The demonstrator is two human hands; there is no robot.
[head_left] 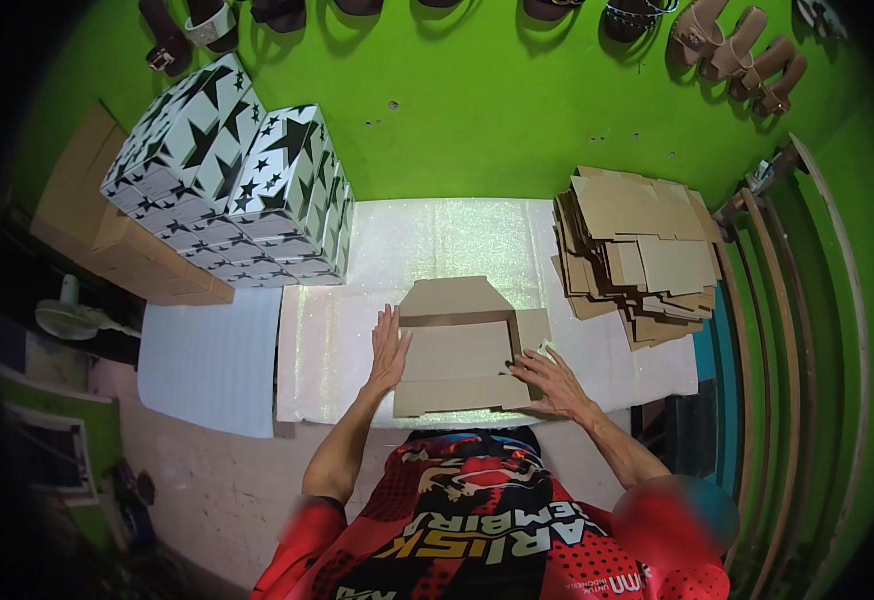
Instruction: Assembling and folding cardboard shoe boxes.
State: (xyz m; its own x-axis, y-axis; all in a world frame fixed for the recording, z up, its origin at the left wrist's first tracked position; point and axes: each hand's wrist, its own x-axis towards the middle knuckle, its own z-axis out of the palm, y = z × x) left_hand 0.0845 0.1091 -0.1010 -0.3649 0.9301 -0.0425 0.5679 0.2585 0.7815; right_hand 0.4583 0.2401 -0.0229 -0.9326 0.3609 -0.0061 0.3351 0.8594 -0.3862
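A partly folded brown cardboard box (452, 352) lies in front of me on the table, its inside facing up. Its far flap stands out from the back wall, and another flap sticks out on the right. My left hand (388, 350) rests along the box's left side with fingers stretched toward the far edge. My right hand (551, 385) is at the near right corner, fingers spread and touching the right wall and flap. Neither hand is closed round the cardboard.
A stack of flat brown cardboard pieces (647, 250) sits at the table's back right. White boxes with black stars (282, 170) are piled at the back left. Sandals (727, 50) hang along the green wall. A fan (65, 318) stands far left; wooden rails (779, 330) run along the right.
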